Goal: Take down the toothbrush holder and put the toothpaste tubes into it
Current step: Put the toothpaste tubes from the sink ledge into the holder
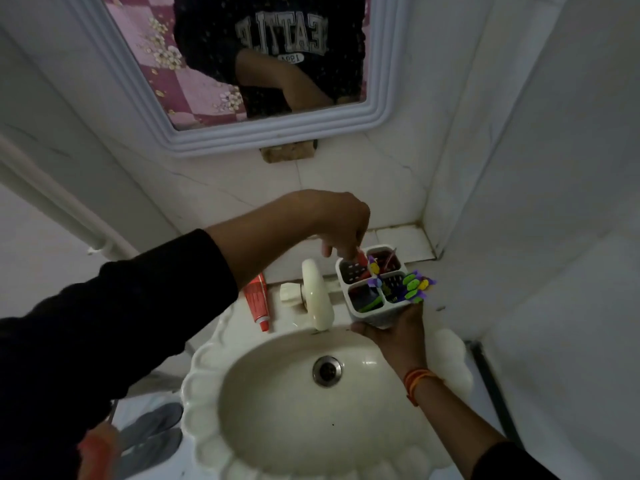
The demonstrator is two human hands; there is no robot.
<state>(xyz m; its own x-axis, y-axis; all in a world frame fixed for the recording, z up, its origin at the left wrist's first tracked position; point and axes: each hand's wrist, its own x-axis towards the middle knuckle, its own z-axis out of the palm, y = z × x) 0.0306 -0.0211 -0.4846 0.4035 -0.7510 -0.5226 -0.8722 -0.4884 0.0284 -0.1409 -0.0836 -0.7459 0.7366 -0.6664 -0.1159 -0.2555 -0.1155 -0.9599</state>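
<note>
My right hand (pixel 398 336) grips the white four-compartment toothbrush holder (pixel 375 315) from below, over the back right of the sink. Colourful toothbrushes (pixel 417 285) stick out of its right side. My left hand (pixel 341 223) is above the holder's back-left compartment, its fingers pinched on a red toothpaste tube (pixel 362 258) whose lower end is inside that compartment. A second red toothpaste tube (pixel 258 301) lies flat on the sink ledge, left of the tap.
A cream tap (pixel 317 299) stands at the back of the scalloped cream sink (pixel 207 375). A white-framed mirror (pixel 277 133) hangs on the tiled wall above. Grey slippers (pixel 152 434) lie on the floor to the left. A white wall closes in on the right.
</note>
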